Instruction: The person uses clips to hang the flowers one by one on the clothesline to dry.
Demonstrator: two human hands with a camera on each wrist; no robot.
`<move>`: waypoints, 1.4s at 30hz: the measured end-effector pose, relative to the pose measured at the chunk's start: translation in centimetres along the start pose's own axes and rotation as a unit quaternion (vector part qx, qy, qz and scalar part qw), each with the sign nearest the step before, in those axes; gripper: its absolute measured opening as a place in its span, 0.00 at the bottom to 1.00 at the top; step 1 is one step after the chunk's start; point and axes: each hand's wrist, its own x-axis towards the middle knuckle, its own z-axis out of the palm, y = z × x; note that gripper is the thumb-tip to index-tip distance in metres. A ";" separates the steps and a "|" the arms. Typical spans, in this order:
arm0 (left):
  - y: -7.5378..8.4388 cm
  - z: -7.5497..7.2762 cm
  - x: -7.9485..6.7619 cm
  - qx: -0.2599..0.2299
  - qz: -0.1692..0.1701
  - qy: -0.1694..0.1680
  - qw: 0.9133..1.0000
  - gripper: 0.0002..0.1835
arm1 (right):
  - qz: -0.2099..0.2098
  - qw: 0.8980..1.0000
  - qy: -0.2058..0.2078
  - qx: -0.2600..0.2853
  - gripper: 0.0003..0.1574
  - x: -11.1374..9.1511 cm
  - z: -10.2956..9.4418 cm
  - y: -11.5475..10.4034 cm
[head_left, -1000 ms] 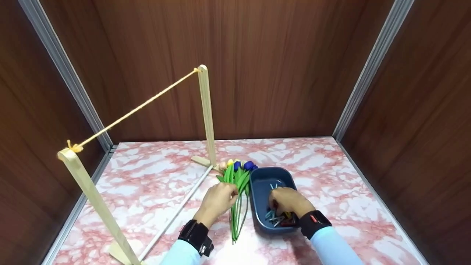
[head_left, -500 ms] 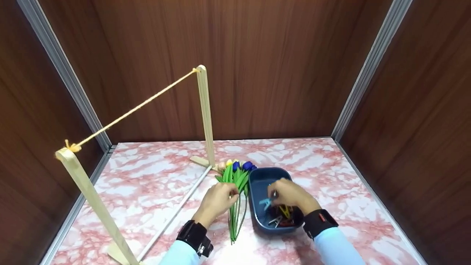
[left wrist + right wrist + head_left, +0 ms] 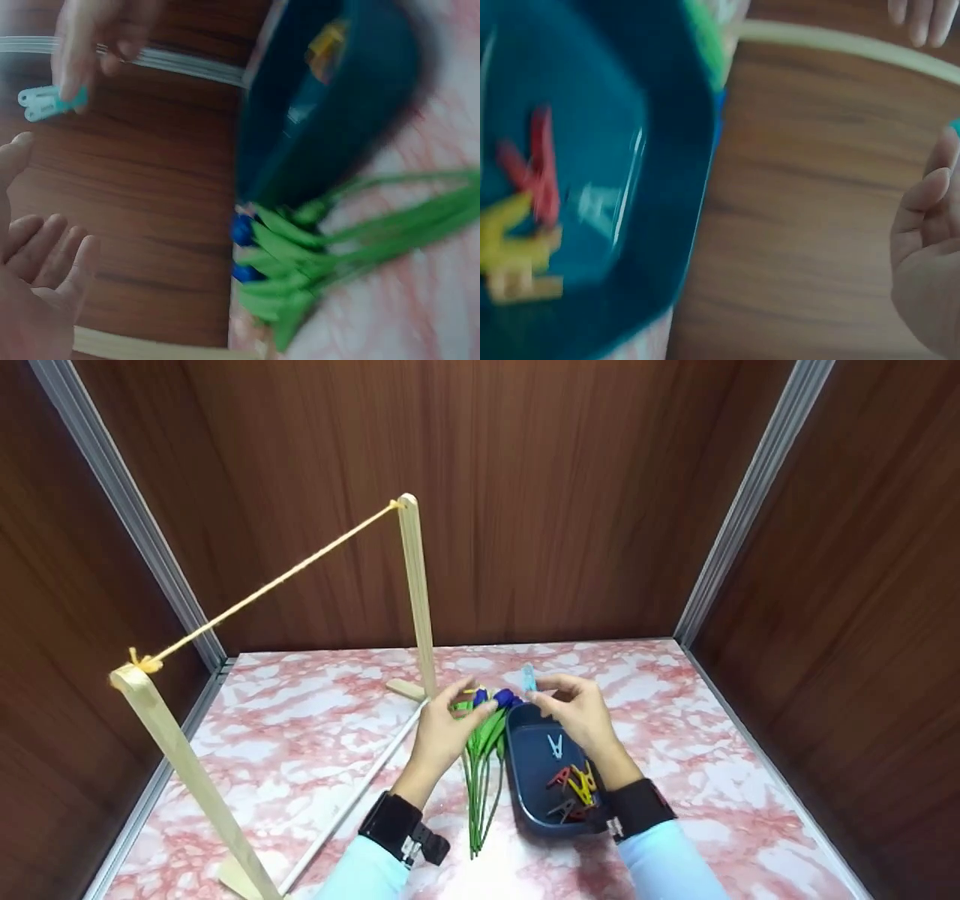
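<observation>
light-blue clothespin (image 3: 529, 678), one: held up clear of the tray, near its far end, pinched between thumb and fingers of the right hand (image 3: 585, 714).

left hand (image 3: 441, 729): holding nothing; thumb and fingers wide apart, above the tulips, facing the clothespin but not touching it.

dark blue tray (image 3: 534, 754), one: on the marbled table (image 3: 637, 682), just beside the tulips; containing a pale clothespin (image 3: 556, 747), a red clothespin (image 3: 559, 777), yellow clothespins (image 3: 580, 791), a grey clothespin (image 3: 562, 810).

tulips (image 3: 489, 729), one bunch: lying flat, blue heads toward the back, green stems toward the near edge.

wooden stand (image 3: 418, 592), one: two upright posts, yellow cord (image 3: 283, 578) tied between the tops.

step in hand, by judgement: bringing the clothespin up between both hands, possibly for a change of grip.

next move, by judgement: calling for a secure right-hand pinch, and, if passed across, left fingers closer and narrower around the clothespin.
</observation>
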 end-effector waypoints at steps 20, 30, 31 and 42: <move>3.1 -0.5 1.5 -0.049 0.001 -0.018 0.999 0.19 | 0.034 0.993 -0.080 0.078 0.14 -0.2 4.4 -1.8; 3.9 -0.6 1.8 -0.078 0.007 0.011 0.997 0.18 | 0.025 0.994 -0.070 0.075 0.13 0.3 4.7 -2.7; 4.0 -0.6 1.8 -0.083 0.007 0.013 0.996 0.18 | 0.026 0.994 -0.069 0.075 0.13 0.3 4.8 -2.8; 4.7 -0.9 2.3 -0.080 0.014 0.017 0.997 0.18 | 0.037 0.994 -0.046 0.093 0.11 0.5 5.1 -3.6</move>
